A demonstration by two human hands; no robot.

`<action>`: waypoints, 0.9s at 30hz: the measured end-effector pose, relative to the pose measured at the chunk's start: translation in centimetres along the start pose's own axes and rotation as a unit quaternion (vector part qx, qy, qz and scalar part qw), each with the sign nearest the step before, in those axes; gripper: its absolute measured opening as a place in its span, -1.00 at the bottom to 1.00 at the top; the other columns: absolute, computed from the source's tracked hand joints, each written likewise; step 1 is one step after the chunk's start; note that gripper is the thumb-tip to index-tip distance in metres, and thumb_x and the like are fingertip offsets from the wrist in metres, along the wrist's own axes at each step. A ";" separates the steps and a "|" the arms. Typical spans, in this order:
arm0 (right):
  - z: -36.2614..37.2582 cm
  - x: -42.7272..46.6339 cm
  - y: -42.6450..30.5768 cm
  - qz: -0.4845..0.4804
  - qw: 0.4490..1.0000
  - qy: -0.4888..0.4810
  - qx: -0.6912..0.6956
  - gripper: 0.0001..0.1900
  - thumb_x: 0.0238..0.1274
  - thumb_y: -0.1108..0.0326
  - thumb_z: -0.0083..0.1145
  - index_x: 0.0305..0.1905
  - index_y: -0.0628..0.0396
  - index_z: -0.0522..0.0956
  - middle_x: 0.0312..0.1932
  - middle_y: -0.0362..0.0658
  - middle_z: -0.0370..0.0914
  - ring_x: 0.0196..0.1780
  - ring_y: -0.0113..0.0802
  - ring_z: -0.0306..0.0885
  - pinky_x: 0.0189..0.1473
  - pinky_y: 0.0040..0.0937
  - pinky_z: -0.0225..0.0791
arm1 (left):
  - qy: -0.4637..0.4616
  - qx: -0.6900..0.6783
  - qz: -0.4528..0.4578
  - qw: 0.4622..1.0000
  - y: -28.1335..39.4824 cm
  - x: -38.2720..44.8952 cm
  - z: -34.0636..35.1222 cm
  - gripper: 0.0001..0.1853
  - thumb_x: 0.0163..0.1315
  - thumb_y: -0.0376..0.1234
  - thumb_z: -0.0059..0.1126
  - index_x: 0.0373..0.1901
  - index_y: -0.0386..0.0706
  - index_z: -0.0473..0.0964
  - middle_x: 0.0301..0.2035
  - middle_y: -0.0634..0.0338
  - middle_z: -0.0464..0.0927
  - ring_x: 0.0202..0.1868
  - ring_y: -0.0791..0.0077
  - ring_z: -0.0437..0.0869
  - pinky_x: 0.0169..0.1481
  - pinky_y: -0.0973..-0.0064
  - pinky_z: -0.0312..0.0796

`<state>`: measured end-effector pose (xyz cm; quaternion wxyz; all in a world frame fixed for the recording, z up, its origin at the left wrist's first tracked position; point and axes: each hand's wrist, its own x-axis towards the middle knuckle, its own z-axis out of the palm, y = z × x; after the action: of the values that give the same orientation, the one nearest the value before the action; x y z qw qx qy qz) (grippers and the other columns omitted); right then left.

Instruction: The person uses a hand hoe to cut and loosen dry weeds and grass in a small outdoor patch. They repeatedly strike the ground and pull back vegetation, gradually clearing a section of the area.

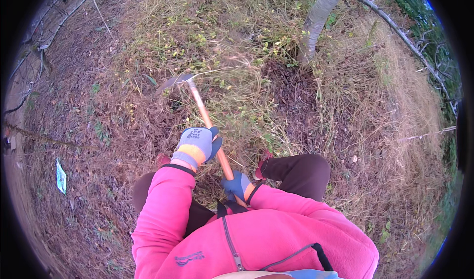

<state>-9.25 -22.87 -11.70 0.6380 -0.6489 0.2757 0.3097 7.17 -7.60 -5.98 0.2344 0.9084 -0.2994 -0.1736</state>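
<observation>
A sickle with a long wooden handle [203,110] slants up and left in front of me, its curved metal blade [174,82] at the far end over the dry grass. My left hand [196,144], in a grey and blue work glove, is closed round the middle of the handle. Lower down, close to my waist, my right hand [237,186] grips the handle's butt end in a matching glove. Thin pale stalks [222,70] lie across or just past the blade; whether they touch it I cannot tell. Part of the blade is blurred.
A tree trunk [314,27] rises at the upper right, with dark leaf litter [292,94] below it. A bent branch [403,36] arches along the right edge. Bare branches [55,34] stand at the upper left. A light green sheet [61,177] lies on the ground at left.
</observation>
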 end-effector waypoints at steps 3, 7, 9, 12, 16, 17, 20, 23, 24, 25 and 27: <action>0.7 0.3 -0.3 -0.012 0.990 -0.041 -0.136 -0.80 -0.01 0.26 0.18 -0.37 0.19 0.54 -0.62 -0.03 0.55 -0.61 -0.25 0.57 -0.58 -0.28 0.40 | 0.036 0.000 -0.008 0.999 -0.6 -0.5 -0.6 -0.69 0.29 -0.09 0.06 -0.22 -0.13 0.57 -0.37 -0.05 0.67 -0.30 -0.03 0.71 -0.16 0.08 0.52; 0.9 0.3 -0.7 -0.028 0.938 -0.054 -0.341 -0.75 0.01 0.22 0.14 -0.28 0.18 0.57 -0.49 0.08 0.63 -0.45 -0.08 0.67 -0.44 -0.13 0.46 | 0.029 -0.007 -0.027 0.999 -1.2 -0.7 -1.1 -0.66 0.28 -0.08 0.07 -0.19 -0.16 0.57 -0.36 -0.07 0.67 -0.25 -0.04 0.71 -0.10 0.08 0.51; 1.2 0.1 -0.6 -0.044 0.909 -0.066 -0.409 -0.73 0.02 0.20 0.14 -0.22 0.14 0.59 -0.39 0.11 0.66 -0.32 0.01 0.68 -0.32 -0.08 0.48 | 0.019 -0.003 -0.027 0.999 -1.2 -0.5 -1.1 -0.65 0.30 -0.08 0.05 -0.17 -0.17 0.57 -0.35 -0.09 0.67 -0.23 -0.05 0.71 -0.07 0.06 0.50; 1.8 0.3 -0.7 -0.046 0.876 -0.096 -0.471 -0.68 0.04 0.16 0.13 -0.14 0.09 0.60 -0.25 0.13 0.67 -0.14 0.08 0.66 -0.15 -0.04 0.47 | 0.012 -0.004 -0.029 1.000 -0.9 -0.3 -1.0 -0.65 0.33 -0.08 0.03 -0.15 -0.17 0.57 -0.31 -0.09 0.67 -0.20 -0.04 0.71 -0.06 0.07 0.51; 1.8 1.2 -1.1 -0.043 0.860 -0.096 -0.499 -0.64 0.05 0.14 0.15 -0.07 0.08 0.58 -0.20 0.13 0.66 -0.09 0.10 0.65 -0.11 -0.03 0.46 | 0.014 0.004 -0.032 0.999 -0.9 -0.6 -1.2 -0.64 0.31 -0.08 0.05 -0.10 -0.15 0.57 -0.29 -0.09 0.68 -0.18 -0.04 0.71 -0.04 0.08 0.51; 1.5 1.3 -1.2 -0.045 0.863 -0.093 -0.494 -0.64 0.05 0.13 0.15 -0.07 0.08 0.57 -0.20 0.13 0.66 -0.09 0.09 0.65 -0.11 -0.03 0.46 | 0.003 0.007 -0.042 0.999 -0.9 -0.6 -1.3 -0.62 0.30 -0.07 0.05 -0.04 -0.12 0.58 -0.27 -0.09 0.68 -0.17 -0.04 0.71 -0.02 0.09 0.51; -0.2 1.3 -1.5 -0.048 0.915 -0.028 -0.399 -0.63 0.02 0.14 0.19 -0.15 0.20 0.58 -0.34 0.11 0.65 -0.24 0.05 0.67 -0.24 -0.07 0.47 | -0.008 -0.004 -0.054 0.999 -1.1 -1.0 -1.7 -0.60 0.29 -0.07 0.06 0.01 -0.10 0.59 -0.25 -0.08 0.68 -0.17 -0.04 0.71 0.00 0.10 0.51; -2.3 0.2 -1.9 -0.025 0.987 -0.003 -0.159 -0.75 0.11 0.22 0.19 -0.36 0.21 0.51 -0.64 -0.13 0.51 -0.66 -0.33 0.51 -0.61 -0.33 0.35 | -0.018 0.000 -0.053 0.998 -1.0 -1.1 -1.8 -0.59 0.28 -0.05 0.07 0.02 -0.08 0.60 -0.22 -0.06 0.69 -0.15 -0.02 0.71 0.02 0.11 0.51; -3.1 -0.5 -2.0 -0.023 0.995 0.006 -0.094 -0.77 0.11 0.24 0.22 -0.35 0.20 0.52 -0.64 -0.14 0.49 -0.67 -0.34 0.48 -0.62 -0.34 0.33 | -0.015 0.000 -0.050 0.999 -0.9 -1.0 -1.8 -0.58 0.29 -0.05 0.07 0.03 -0.08 0.59 -0.20 -0.06 0.69 -0.14 -0.02 0.71 0.03 0.11 0.51; -3.8 -1.3 -2.2 -0.019 1.000 -0.014 -0.006 -0.79 0.12 0.25 0.24 -0.33 0.19 0.52 -0.64 -0.15 0.48 -0.68 -0.34 0.46 -0.63 -0.35 0.31 | -0.008 -0.006 -0.044 0.999 -0.8 -1.0 -1.7 -0.58 0.29 -0.04 0.07 0.04 -0.07 0.59 -0.19 -0.06 0.69 -0.13 -0.02 0.71 0.04 0.12 0.51; -5.6 -1.9 -3.1 0.043 0.999 0.005 0.019 -0.79 0.11 0.28 0.30 -0.31 0.19 0.54 -0.63 -0.16 0.45 -0.70 -0.36 0.40 -0.65 -0.35 0.28 | -0.014 0.007 -0.044 0.999 -0.8 -1.0 -1.7 -0.60 0.30 -0.05 0.04 0.01 -0.07 0.59 -0.19 -0.06 0.68 -0.12 -0.01 0.71 0.03 0.12 0.51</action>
<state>-7.90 -28.47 -8.24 0.6345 -0.6262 0.3124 0.3281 7.55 -5.91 -4.86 0.2155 0.9198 -0.2637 -0.1947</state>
